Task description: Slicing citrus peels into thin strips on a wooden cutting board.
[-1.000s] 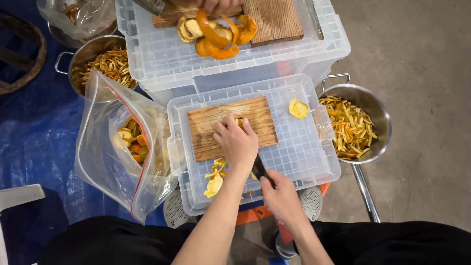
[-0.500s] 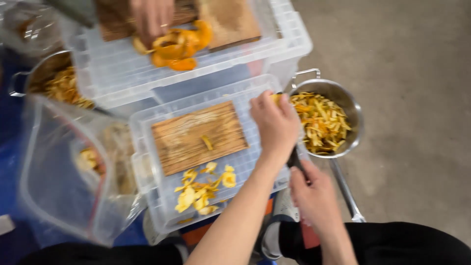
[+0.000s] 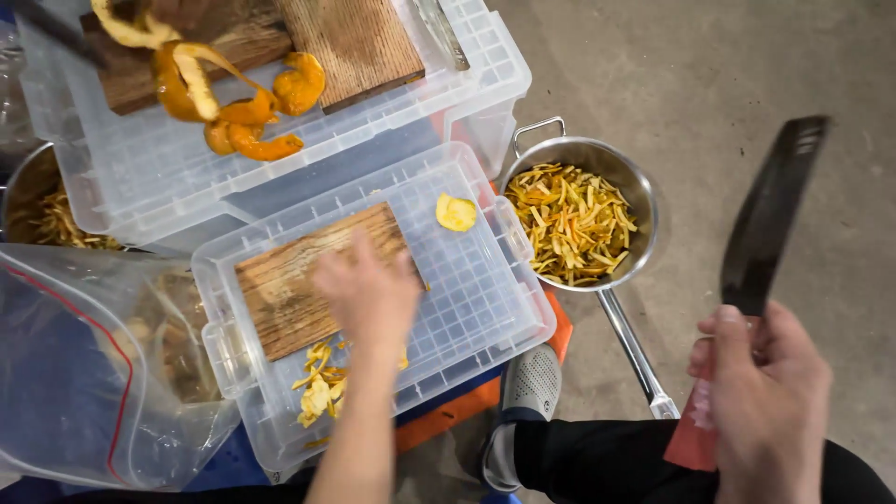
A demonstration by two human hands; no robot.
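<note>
Gripping a dark knife [image 3: 767, 224], right hand [image 3: 761, 392] closed; left hand [image 3: 369, 294], blurred, seemingly open over board [image 3: 289, 280].

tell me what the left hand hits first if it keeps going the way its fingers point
Probably the wooden cutting board: the left hand hovers at its near edge, fingers pointing up-left across it. Height above the board is unclear.

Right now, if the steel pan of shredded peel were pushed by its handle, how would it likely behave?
The pan looks round-bottomed and sits on bare floor, so it would probably slide or pivot rather than tip. Its long handle gives leverage. The peel strips look light and loose, likely shifting.
</note>
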